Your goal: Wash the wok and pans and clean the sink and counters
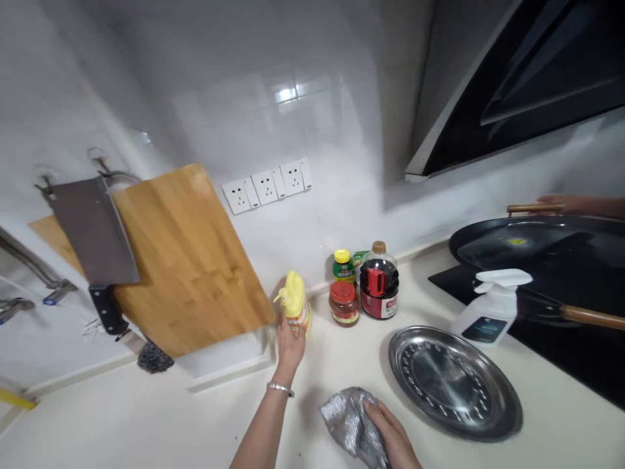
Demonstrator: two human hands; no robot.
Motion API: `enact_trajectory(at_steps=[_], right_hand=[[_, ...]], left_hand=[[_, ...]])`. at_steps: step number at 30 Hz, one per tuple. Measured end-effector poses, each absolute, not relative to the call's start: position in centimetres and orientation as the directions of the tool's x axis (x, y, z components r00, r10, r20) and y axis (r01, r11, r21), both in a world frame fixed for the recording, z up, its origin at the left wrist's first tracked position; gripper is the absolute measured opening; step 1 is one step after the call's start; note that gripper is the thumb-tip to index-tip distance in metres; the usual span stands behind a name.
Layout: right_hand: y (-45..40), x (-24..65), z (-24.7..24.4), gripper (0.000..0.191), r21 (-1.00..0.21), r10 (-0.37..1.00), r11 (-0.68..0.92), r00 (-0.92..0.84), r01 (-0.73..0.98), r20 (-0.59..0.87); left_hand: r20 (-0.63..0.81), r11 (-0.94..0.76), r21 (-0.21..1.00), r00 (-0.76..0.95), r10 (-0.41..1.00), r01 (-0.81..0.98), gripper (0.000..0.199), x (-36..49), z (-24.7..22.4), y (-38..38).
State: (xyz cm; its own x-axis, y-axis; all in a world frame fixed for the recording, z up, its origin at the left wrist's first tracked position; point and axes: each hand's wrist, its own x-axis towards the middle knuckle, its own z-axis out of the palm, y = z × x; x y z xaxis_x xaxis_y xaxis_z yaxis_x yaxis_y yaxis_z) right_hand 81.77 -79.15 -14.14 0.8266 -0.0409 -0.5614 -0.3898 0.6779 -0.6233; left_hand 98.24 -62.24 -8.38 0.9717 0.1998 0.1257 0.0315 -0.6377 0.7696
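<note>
My left hand (291,345), with a silver bangle at the wrist, is wrapped round a yellow-capped squeeze bottle (293,296) by the wall. The bottle stands upright or nearly so; whether its base touches the counter is hidden. In my right hand (388,430) is a crumpled silvery-grey cleaning cloth (350,417), low over the counter. Right of the bottle stand a red-lidded jar (344,304), a green jar with a yellow lid (343,266) and a large dark sauce bottle (379,286). A round steel tray (452,378) lies just right of the cloth.
A white spray bottle (493,309) stands between the tray and a black wok (547,247) on the hob. Another person's hand (561,203) is at the wok's far handle. A cleaver (92,231) hangs before a wooden cutting board (190,273). A range hood (527,85) juts out above.
</note>
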Motion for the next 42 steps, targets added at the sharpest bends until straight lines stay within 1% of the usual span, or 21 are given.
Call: enact_trajectory(at_steps=[2, 3, 5, 7, 10, 14, 17, 20, 22, 26, 29, 31, 33, 36, 38, 42], right_hand=[[-79.8, 81.6, -15.3, 0.052, -0.611, -0.038, 0.668, 0.801, -0.425, -0.598], [-80.1, 81.7, -15.9, 0.052, -0.605, -0.047, 0.665, 0.785, -0.437, -0.618], [-80.8, 82.4, -16.9, 0.052, -0.604, -0.085, 0.668, 0.762, -0.435, -0.642], [-81.4, 83.9, -17.0, 0.051, -0.616, -0.11, 0.68, 0.776, -0.397, -0.621], [-81.5, 87.3, -15.5, 0.05, -0.685, -0.144, 0.667, 0.851, -0.293, -0.505], [-79.2, 92.5, -12.4, 0.038, -0.837, -0.178, 0.515, 0.932, -0.185, -0.316], [-77.0, 95.6, -11.4, 0.028, -0.896, -0.189, 0.436, 0.965, -0.082, -0.18], [-75.8, 97.3, -11.5, 0.024, -0.907, -0.213, 0.419, 0.967, -0.041, -0.142], [-75.8, 97.7, -11.7, 0.022, -0.924, -0.234, 0.38, 0.963, -0.037, -0.134], [-77.3, 98.0, -12.1, 0.022, -0.964, -0.271, 0.264, 0.956, -0.037, -0.111], [-78.5, 98.3, -12.5, 0.023, -0.971, -0.25, 0.233, 0.963, -0.043, -0.103], [-79.0, 98.2, -12.5, 0.024, -0.963, -0.224, 0.264, 0.968, -0.052, -0.113], [-79.1, 97.6, -12.2, 0.028, -0.942, -0.205, 0.332, 0.97, -0.053, -0.127], [-78.8, 96.2, -11.5, 0.032, -0.918, -0.211, 0.396, 0.97, -0.026, -0.118], [-78.5, 95.2, -10.9, 0.033, -0.917, -0.236, 0.399, 0.965, -0.015, -0.118], [-78.2, 93.5, -9.6, 0.041, -0.886, -0.267, 0.464, 0.952, -0.012, -0.152]], left_hand=[[0.134, -0.651, 0.754, 0.951, 0.28, 0.086, 0.066, 101.0, -8.8, -62.7], [0.136, -0.652, 0.751, 0.941, 0.311, 0.106, 0.065, 102.0, -8.9, -62.8], [0.16, -0.652, 0.75, 0.928, 0.337, 0.108, 0.056, 103.5, -9.2, -62.6], [0.195, -0.656, 0.751, 0.924, 0.329, 0.075, 0.049, 104.2, -9.4, -62.4], [0.226, -0.667, 0.744, 0.924, 0.307, 0.039, 0.043, 104.4, -9.4, -62.2], [0.219, -0.686, 0.725, 0.924, 0.314, 0.061, 0.043, 103.8, -9.0, -63.5], [0.209, -0.693, 0.714, 0.912, 0.352, 0.104, 0.048, 103.0, -8.7, -65.3], [0.218, -0.675, 0.729, 0.897, 0.385, 0.113, 0.049, 101.7, -8.6, -67.3], [0.233, -0.659, 0.748, 0.898, 0.373, 0.08, 0.047, 100.6, -8.5, -68.5], [0.252, -0.671, 0.741, 0.933, 0.257, -0.016, 0.043, 98.4, -8.5, -69.4], [0.228, -0.678, 0.733, 0.959, 0.17, -0.054, 0.044, 96.9, -8.6, -68.4], [0.221, -0.681, 0.725, 0.972, 0.081, -0.108, 0.046, 96.3, -8.6, -67.1], [0.258, -0.668, 0.718, 0.966, -0.003, -0.194, 0.049, 96.0, -8.3, -65.7], [0.337, -0.623, 0.713, 0.936, -0.099, -0.322, 0.064, 96.4, -7.6, -64.1], [0.356, -0.616, 0.676, 0.911, -0.207, -0.404, 0.07, 97.1, -6.8, -63.4], [0.308, -0.63, 0.564, 0.844, -0.439, -0.534, 0.054, 99.1, -5.0, -62.4]])
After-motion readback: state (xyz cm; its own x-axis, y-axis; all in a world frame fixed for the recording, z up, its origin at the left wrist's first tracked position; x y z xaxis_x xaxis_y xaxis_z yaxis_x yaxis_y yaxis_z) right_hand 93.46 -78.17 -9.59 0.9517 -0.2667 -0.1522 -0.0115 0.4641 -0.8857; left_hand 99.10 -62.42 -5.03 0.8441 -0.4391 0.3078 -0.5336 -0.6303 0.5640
